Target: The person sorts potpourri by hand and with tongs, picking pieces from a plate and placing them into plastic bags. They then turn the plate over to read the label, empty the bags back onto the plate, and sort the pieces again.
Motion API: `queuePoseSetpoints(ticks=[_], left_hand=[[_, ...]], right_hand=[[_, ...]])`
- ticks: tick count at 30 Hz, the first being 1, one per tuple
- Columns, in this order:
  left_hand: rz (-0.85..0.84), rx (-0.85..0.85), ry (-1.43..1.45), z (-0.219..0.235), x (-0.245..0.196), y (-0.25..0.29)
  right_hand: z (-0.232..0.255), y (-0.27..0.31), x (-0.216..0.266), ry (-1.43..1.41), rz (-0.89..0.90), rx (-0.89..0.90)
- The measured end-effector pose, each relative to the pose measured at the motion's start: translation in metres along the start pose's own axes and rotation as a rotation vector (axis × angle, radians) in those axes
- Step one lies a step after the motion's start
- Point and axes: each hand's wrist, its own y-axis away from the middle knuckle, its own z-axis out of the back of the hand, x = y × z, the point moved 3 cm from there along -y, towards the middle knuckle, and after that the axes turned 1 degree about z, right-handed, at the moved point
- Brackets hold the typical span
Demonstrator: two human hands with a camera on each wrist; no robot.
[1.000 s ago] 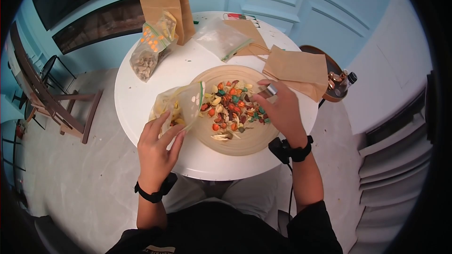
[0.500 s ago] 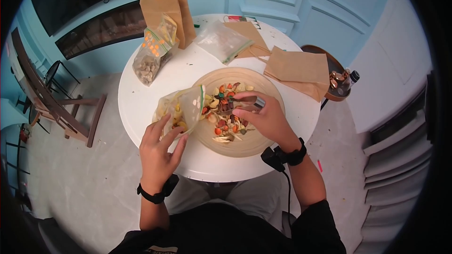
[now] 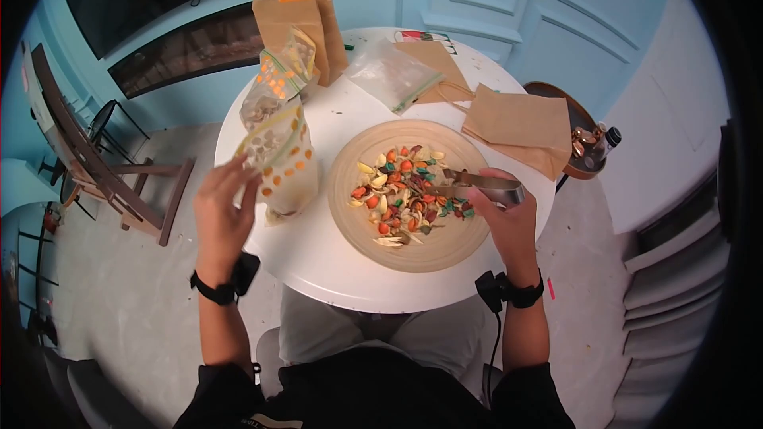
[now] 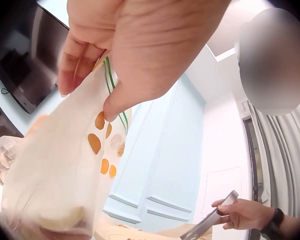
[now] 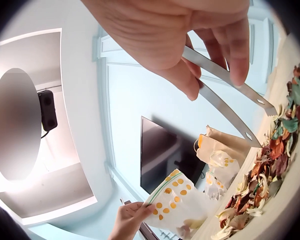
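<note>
- Left hand [image 3: 225, 210] pinches the top edge of an orange-dotted zip bag [image 3: 288, 179] at the left side of the worktop [image 3: 310, 270].
- Right hand [image 3: 513, 218], well apart from the left, grips metal tongs [image 3: 494, 184], their tips parted at the dried petals [image 3: 405, 197].
- The petals lie on a round tan plate [image 3: 358, 230].
- Farther back: a flat paper bag [image 3: 517, 123], a clear zip bag [image 3: 389, 75], a standing paper bag [image 3: 286, 20].

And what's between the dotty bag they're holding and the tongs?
In the head view, a sliver of table, then part of the plate with colourful dried bits.
</note>
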Motion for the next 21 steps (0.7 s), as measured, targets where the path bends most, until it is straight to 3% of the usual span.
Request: queuePoseSetpoints(ticks=[2, 6, 9, 13, 16, 19, 20, 21], left_hand=[[-0.013, 0.010, -0.049, 0.007, 0.013, -0.018], [0.028, -0.133, 0.005, 0.022, 0.021, -0.040], [-0.036, -0.130, -0.061, 0.018, 0.025, -0.039], [0.047, 0.001, -0.082, 0.004, 0.046, -0.029], [0.059, -0.151, -0.102, 0.006, 0.039, -0.021], [0.282, -0.331, 0.460, -0.006, 0.042, 0.002], [0.272, -0.378, 0.439, -0.010, 0.038, 0.008], [0.280, -0.241, 0.402, -0.021, 0.050, 0.019]], right_hand=[[0.001, 0.002, -0.006, -0.009, 0.008, -0.018], [0.001, 0.009, -0.007, -0.026, -0.006, -0.033], [-0.001, 0.014, -0.007, -0.055, -0.029, -0.026], [-0.003, 0.016, -0.013, -0.052, -0.014, -0.007], [-0.006, 0.021, -0.016, -0.038, -0.018, -0.006], [-0.005, 0.026, -0.015, -0.046, -0.059, 0.006], [-0.005, 0.027, -0.017, -0.046, -0.050, 0.004], [-0.005, 0.028, -0.019, -0.045, -0.042, 0.002]])
